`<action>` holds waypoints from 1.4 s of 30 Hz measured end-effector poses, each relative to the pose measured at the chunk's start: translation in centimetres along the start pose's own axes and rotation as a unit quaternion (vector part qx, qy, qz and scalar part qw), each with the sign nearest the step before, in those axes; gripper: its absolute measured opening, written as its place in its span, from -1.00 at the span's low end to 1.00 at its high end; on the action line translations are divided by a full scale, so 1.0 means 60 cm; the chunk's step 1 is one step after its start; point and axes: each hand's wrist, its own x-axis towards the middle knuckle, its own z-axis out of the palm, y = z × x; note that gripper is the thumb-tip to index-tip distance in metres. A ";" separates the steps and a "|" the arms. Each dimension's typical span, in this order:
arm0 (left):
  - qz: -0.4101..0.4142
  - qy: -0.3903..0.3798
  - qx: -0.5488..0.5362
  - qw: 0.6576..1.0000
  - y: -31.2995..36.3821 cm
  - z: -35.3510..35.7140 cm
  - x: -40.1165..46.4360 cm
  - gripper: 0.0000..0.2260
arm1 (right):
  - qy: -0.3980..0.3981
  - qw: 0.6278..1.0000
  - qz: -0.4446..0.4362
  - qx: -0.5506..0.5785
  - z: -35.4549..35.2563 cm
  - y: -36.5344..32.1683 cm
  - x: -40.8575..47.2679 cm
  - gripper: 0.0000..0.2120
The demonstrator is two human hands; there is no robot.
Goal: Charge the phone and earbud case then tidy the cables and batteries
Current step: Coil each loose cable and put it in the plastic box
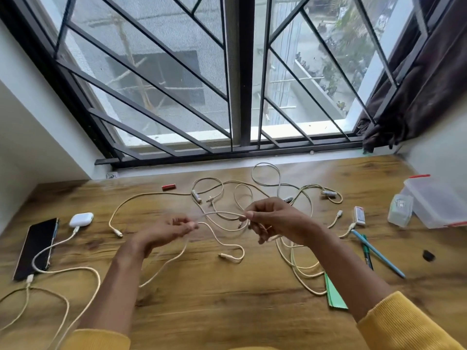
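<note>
Above the wooden counter [202,311], the left hand [174,229] and right hand [273,218] each pinch one white cable [219,213] between them. The phone [35,248] and earbud case [81,219] lie plugged in at the left.

The wooden table [202,311] carries a phone [35,248], earbud case [81,219], tangled cables [298,263], batteries [168,186], pens [376,252] and a plastic box [439,200].
</note>
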 end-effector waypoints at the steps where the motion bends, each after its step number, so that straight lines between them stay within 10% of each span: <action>1: 0.012 0.007 0.016 1.000 0.013 0.006 0.001 -0.85 | -0.002 1.000 -0.001 0.023 0.004 0.001 0.003 -0.80; 12: 0.259 0.023 0.008 0.966 0.106 0.052 0.013 -0.80 | -0.022 0.994 -0.055 0.094 0.035 -0.018 0.019 -0.80; 27: 0.269 0.181 -0.027 0.946 0.121 0.041 0.010 -0.90 | -0.053 0.989 -0.058 -0.127 0.078 -0.021 0.005 -0.73; 33: 0.263 0.286 0.059 0.920 0.104 0.056 0.013 -0.90 | -0.043 0.985 -0.168 0.013 0.094 -0.061 -0.002 -0.64; 42: 0.302 0.246 0.126 0.912 0.102 0.126 0.003 -0.83 | 0.042 0.924 -0.278 0.259 0.069 -0.104 0.025 -0.55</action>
